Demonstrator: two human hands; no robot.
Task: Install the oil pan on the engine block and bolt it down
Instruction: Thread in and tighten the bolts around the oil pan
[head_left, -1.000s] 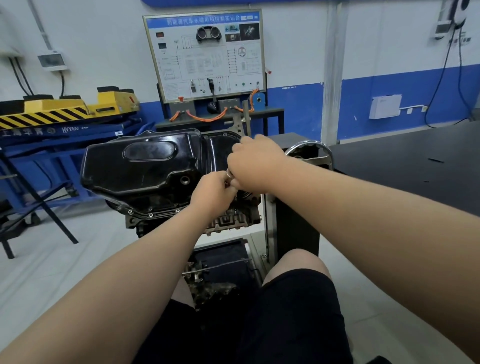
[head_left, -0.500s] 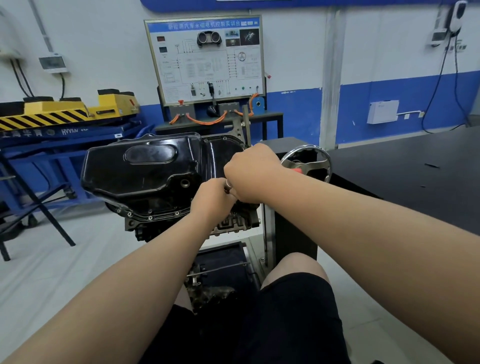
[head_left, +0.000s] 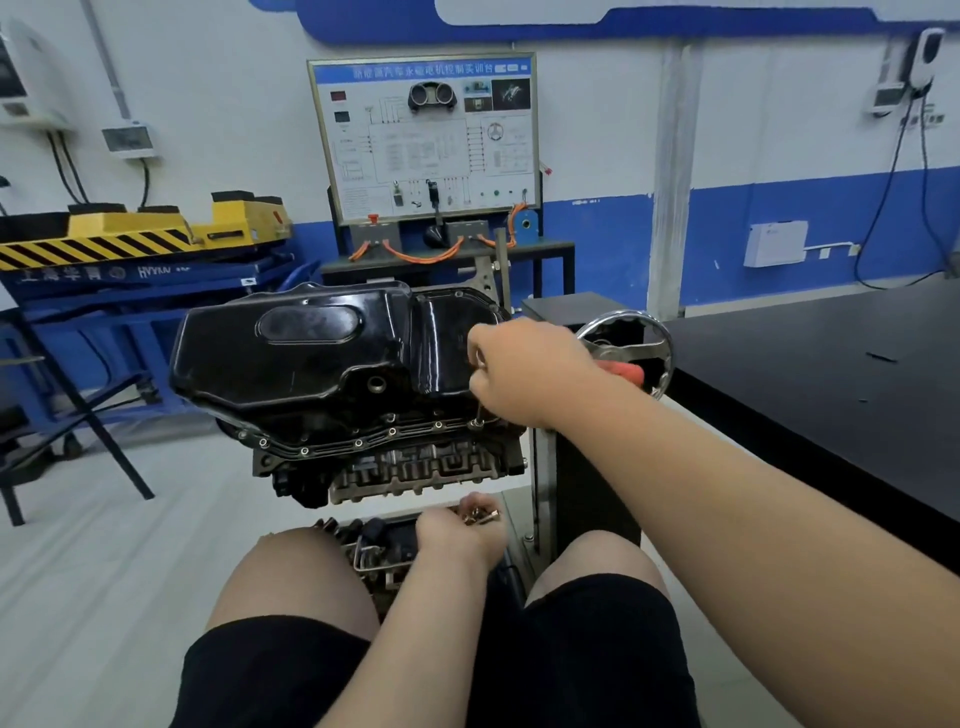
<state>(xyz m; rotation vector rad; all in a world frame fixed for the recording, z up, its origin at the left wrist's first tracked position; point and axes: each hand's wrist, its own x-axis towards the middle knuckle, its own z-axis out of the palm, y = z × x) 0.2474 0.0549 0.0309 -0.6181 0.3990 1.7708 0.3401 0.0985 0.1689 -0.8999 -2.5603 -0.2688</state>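
We are on the bolting step. The black oil pan (head_left: 311, 358) already sits on top of the engine block (head_left: 415, 473), which is held up on a stand. Along the near edge of the pan, a row of small bolt heads (head_left: 358, 443) shows in the holes.

Our right hand (head_left: 524, 374) is at the right end of that edge. Its fingers curl down and pinch a bolt (head_left: 478, 414) that stands in a hole there. Our left hand (head_left: 457, 538) is low, between our knees, cupped around a little pile of spare bolts (head_left: 480, 516).

We think this bolt is only being started by hand. Next we need to spin it gently so it goes in straight, then pick a fresh one from the pile. We cannot tell how tight the others are.
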